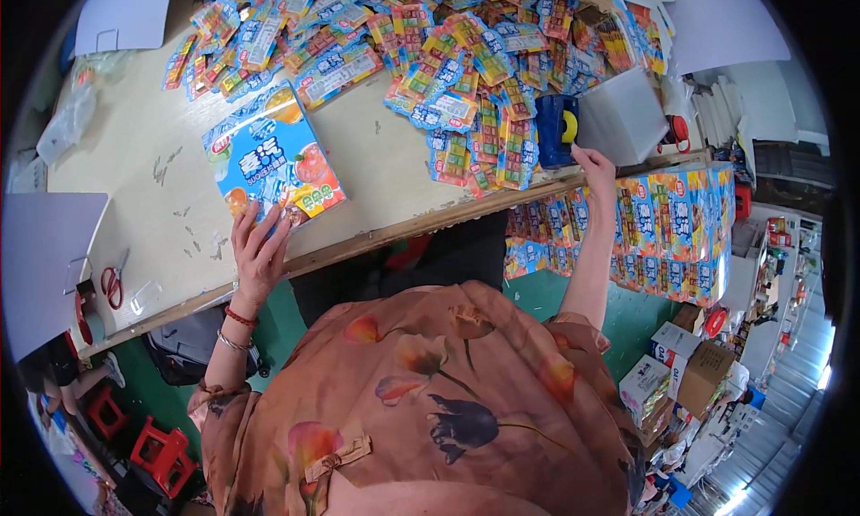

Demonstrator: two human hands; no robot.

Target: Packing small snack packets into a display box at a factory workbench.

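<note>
A blue carton (pixel 273 162) with fruit pictures lies on the table at the left, set at an angle. My left hand (pixel 262 252) rests on its near end, fingers spread over the printed face. Farther right, my right hand (pixel 596 171) reaches over the table's front edge, its thumb and fingertips drawn together. They are at the near right corner of a dark blue object with a round yellow part (pixel 557 131), which looks like a tape dispenser. Anything thin between those fingertips is too small to make out.
Colourful candy packets (pixel 448 59) are heaped along the back and middle of the table. A translucent container (pixel 623 117) stands beside the dark blue object. Scissors (pixel 113 285) lie at the left. Wrapped stacks of printed packs (pixel 667 225) stand below the right edge.
</note>
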